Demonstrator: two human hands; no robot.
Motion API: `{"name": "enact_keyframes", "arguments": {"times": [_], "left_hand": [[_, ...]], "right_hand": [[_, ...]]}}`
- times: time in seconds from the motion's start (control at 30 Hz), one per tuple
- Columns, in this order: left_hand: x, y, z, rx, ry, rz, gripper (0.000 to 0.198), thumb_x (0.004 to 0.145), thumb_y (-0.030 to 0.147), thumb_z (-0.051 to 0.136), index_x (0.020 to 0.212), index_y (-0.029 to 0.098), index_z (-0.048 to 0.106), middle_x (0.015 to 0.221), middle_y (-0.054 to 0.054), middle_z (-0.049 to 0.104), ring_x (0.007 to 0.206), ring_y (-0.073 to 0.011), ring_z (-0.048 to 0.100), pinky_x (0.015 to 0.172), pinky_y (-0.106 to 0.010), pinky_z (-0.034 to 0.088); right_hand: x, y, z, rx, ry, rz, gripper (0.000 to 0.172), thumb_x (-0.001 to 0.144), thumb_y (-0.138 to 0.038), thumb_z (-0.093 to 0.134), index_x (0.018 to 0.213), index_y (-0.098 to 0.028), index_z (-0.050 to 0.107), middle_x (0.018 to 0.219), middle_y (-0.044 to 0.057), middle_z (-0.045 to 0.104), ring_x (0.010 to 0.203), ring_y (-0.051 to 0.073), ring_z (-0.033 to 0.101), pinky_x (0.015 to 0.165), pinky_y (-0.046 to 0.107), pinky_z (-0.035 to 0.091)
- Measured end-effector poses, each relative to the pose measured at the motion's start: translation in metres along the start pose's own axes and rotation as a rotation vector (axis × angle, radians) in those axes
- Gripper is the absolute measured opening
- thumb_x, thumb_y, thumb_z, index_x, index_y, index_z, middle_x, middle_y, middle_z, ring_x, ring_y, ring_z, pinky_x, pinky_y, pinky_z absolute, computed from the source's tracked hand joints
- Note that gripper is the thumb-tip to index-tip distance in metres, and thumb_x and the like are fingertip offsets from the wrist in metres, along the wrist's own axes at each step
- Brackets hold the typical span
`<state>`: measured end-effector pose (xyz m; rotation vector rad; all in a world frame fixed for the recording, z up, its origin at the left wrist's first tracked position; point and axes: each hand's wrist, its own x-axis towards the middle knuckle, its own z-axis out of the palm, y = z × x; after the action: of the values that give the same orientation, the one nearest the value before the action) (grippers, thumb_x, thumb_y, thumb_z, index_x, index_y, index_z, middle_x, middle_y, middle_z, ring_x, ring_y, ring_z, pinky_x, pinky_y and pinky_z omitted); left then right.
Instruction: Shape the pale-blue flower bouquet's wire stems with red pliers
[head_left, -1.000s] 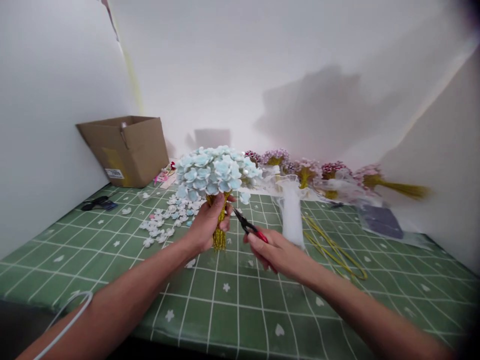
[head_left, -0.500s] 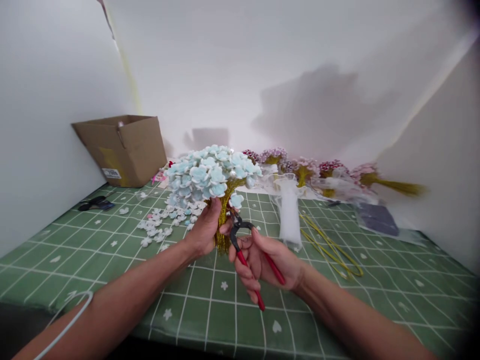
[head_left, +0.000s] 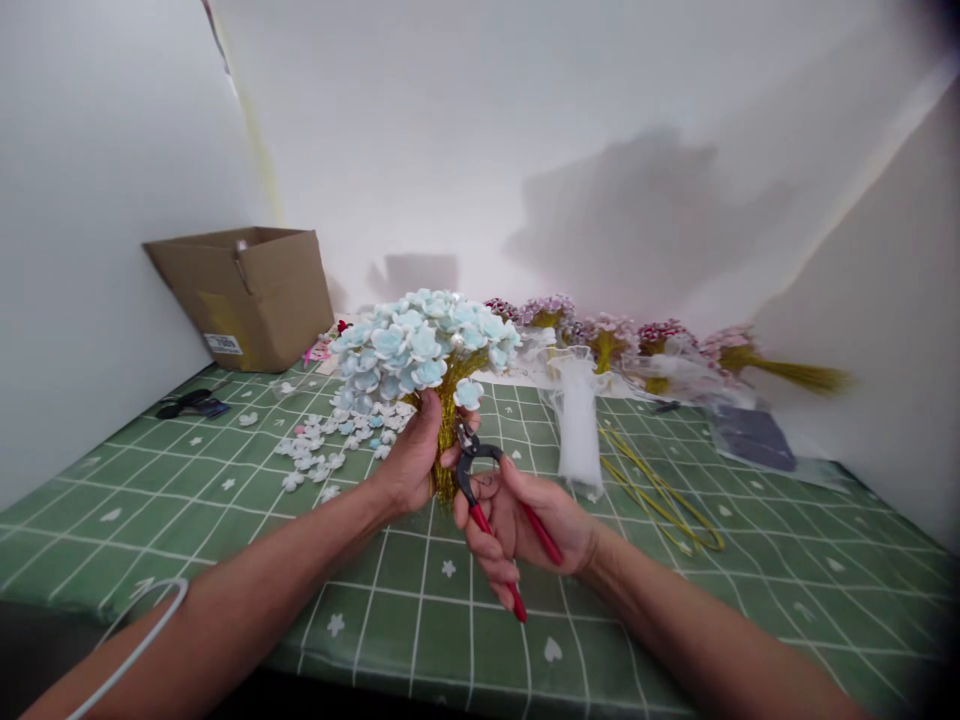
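Note:
My left hand [head_left: 411,462] grips the yellow wire stems of a pale blue flower bouquet [head_left: 421,345], held upright above the green checked table [head_left: 225,500]. My right hand [head_left: 525,520] holds red-handled pliers [head_left: 491,505]; their black jaws point up and touch the stems just beside my left thumb. Loose white and blue flower heads [head_left: 330,440] lie scattered on the table to the left of the bouquet.
A cardboard box [head_left: 244,295] stands at the back left, with black scissors [head_left: 191,406] in front of it. A white mesh bundle [head_left: 577,420], yellow wires [head_left: 660,490] and a row of pink and purple bouquets [head_left: 622,345] lie behind my right hand.
My right hand turned the pliers upright and brought the jaws against the stems. The bouquet tilted slightly left and came closer to me.

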<state>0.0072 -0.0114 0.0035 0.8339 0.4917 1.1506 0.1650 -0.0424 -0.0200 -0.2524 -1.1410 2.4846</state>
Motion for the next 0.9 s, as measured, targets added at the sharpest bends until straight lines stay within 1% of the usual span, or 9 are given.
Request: {"name": "enact_keyframes", "arguments": {"times": [0.17,0.3,0.4,0.53,0.6,0.67,0.77,0.83,0.9], "left_hand": [[-0.001,-0.004,-0.001,-0.011,-0.017,-0.039,0.064,0.067,0.074,0.057,0.093,0.015,0.059,0.07,0.005,0.05,0.038,0.0022,0.024,0.041,-0.014,0.034],[0.001,-0.002,-0.001,0.016,0.01,0.007,0.063,0.066,0.071,0.061,0.093,0.015,0.058,0.071,0.005,0.052,0.038,0.0023,0.026,0.038,-0.013,0.029],[0.004,-0.002,-0.003,0.07,0.053,0.071,0.058,0.066,0.068,0.065,0.09,0.016,0.056,0.073,0.004,0.054,0.037,0.0013,0.032,0.038,-0.015,0.028],[0.007,-0.008,-0.009,0.212,0.155,0.126,0.049,0.068,0.06,0.068,0.084,0.017,0.054,0.078,0.002,0.056,0.039,-0.0004,0.038,0.039,-0.017,0.031],[0.008,-0.01,-0.01,0.228,0.182,0.116,0.045,0.071,0.057,0.068,0.084,0.017,0.054,0.081,0.002,0.056,0.039,0.0001,0.039,0.039,-0.017,0.03],[0.008,-0.01,-0.009,0.192,0.18,0.079,0.043,0.073,0.056,0.067,0.087,0.018,0.056,0.083,0.003,0.055,0.039,0.001,0.039,0.039,-0.016,0.03],[0.008,-0.008,-0.008,0.123,0.164,0.019,0.046,0.074,0.06,0.063,0.092,0.018,0.06,0.083,0.002,0.055,0.039,0.002,0.036,0.039,-0.015,0.031],[0.008,-0.007,-0.009,0.103,0.148,0.019,0.048,0.074,0.063,0.061,0.091,0.017,0.061,0.081,0.002,0.055,0.038,0.002,0.036,0.039,-0.015,0.031],[0.008,-0.006,-0.011,0.106,0.123,0.045,0.048,0.074,0.062,0.062,0.088,0.017,0.06,0.078,0.002,0.057,0.038,0.0012,0.037,0.039,-0.015,0.031]], "right_hand": [[-0.001,0.003,-0.002,0.0,0.019,0.011,0.062,0.092,-0.068,0.028,0.1,-0.013,0.057,0.063,-0.003,0.05,0.042,0.009,0.044,0.041,0.026,0.049],[-0.004,-0.002,0.006,-0.216,0.216,0.02,0.06,0.091,-0.068,0.027,0.097,-0.016,0.055,0.059,-0.006,0.043,0.039,0.007,0.035,0.035,0.021,0.04],[-0.008,-0.013,0.015,-0.759,0.499,-0.001,0.053,0.093,-0.064,0.029,0.085,-0.017,0.052,0.056,-0.006,0.039,0.041,0.008,0.036,0.038,0.02,0.035],[-0.016,-0.029,0.016,-1.863,0.853,0.061,0.036,0.096,-0.046,0.04,0.082,-0.016,0.052,0.068,0.004,0.055,0.056,0.015,0.048,0.051,0.027,0.032],[-0.018,-0.035,0.012,-2.278,0.922,0.156,0.025,0.096,-0.034,0.042,0.091,-0.012,0.055,0.081,0.012,0.06,0.064,0.02,0.054,0.053,0.029,0.03],[-0.019,-0.04,0.008,-2.507,0.905,0.18,0.023,0.096,-0.024,0.038,0.095,-0.01,0.056,0.085,0.014,0.06,0.071,0.024,0.056,0.055,0.031,0.03],[-0.017,-0.043,0.005,-2.463,0.875,0.126,0.024,0.096,-0.029,0.04,0.096,-0.011,0.055,0.087,0.014,0.06,0.072,0.023,0.055,0.056,0.031,0.031],[-0.015,-0.042,0.006,-2.157,0.823,0.096,0.029,0.097,-0.041,0.041,0.091,-0.015,0.053,0.082,0.009,0.059,0.067,0.02,0.052,0.056,0.03,0.033],[-0.014,-0.037,0.01,-1.731,0.73,0.08,0.039,0.095,-0.053,0.037,0.081,-0.018,0.049,0.069,0.003,0.054,0.059,0.015,0.048,0.054,0.027,0.035]]}}
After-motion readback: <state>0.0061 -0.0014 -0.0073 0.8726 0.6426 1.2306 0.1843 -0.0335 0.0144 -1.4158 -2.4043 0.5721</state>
